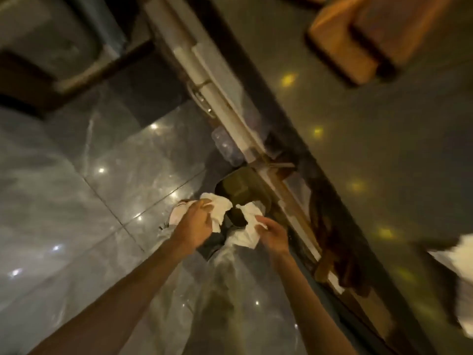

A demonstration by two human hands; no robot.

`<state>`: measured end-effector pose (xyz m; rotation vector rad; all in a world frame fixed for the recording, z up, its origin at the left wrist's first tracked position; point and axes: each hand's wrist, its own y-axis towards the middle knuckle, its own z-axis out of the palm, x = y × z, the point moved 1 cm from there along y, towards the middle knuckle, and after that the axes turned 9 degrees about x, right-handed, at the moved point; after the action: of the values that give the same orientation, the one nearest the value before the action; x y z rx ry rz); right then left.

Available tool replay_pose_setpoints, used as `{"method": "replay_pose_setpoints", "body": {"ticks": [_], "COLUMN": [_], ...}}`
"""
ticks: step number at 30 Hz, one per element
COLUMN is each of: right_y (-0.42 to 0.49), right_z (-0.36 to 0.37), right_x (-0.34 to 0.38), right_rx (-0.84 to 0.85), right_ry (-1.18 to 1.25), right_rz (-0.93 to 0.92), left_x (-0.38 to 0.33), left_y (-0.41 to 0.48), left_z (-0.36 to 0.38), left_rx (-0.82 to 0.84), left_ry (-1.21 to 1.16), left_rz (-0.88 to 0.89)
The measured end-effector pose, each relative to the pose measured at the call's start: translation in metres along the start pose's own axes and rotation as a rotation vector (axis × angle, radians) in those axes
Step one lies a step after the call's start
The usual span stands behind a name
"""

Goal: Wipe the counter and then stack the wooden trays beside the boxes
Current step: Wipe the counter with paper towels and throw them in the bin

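My left hand (pixel 195 222) grips one piece of white tissue (pixel 220 210), and my right hand (pixel 272 233) grips another piece of white tissue (pixel 247 228). Both hands are held low over a dark bin (pixel 239 190) standing on the floor against the counter's base. The dark glossy counter (pixel 371 149) runs diagonally along the right side. A wooden tray (pixel 340 44) lies on it at the upper right, blurred. The whole view is tilted and smeared by motion.
A grey marbled tile floor (pixel 76 201) fills the left. A clear plastic bottle (pixel 226 147) lies by the counter's pale front edge (pixel 204 80). A white crumpled thing (pixel 460 275) sits on the counter at the right edge. A dark piece of furniture (pixel 51 55) stands upper left.
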<state>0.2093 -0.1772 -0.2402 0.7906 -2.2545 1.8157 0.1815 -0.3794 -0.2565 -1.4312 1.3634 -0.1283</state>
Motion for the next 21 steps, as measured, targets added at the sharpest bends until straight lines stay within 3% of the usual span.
{"method": "replay_pose_setpoints", "body": {"ticks": [3, 7, 10, 13, 17, 21], "right_y": [0.094, 0.198, 0.251, 0.297, 0.348, 0.370], "right_z": [0.022, 0.046, 0.058, 0.062, 0.052, 0.047], "right_x": [-0.020, -0.046, -0.073, -0.108, -0.156, -0.185], "right_rx": [0.120, 0.013, 0.030, 0.046, 0.054, 0.036], "right_ry": [-0.159, -0.550, -0.606, -0.688, -0.722, -0.898], "right_rz": [0.051, -0.055, -0.135, -0.073, 0.020, 0.048], "left_x": [0.045, 0.078, 0.090, 0.097, 0.102, 0.117], "left_y": [0.055, 0.127, 0.173, 0.223, 0.280, 0.310], "left_z": [0.042, 0.094, 0.138, 0.178, 0.214, 0.230], "left_rx": [0.049, 0.073, 0.070, 0.101, 0.264, 0.238], "left_ry": [0.012, 0.043, 0.140, 0.279, 0.503, 0.297], "left_rz": [-0.024, -0.030, -0.013, 0.062, 0.144, 0.130]}}
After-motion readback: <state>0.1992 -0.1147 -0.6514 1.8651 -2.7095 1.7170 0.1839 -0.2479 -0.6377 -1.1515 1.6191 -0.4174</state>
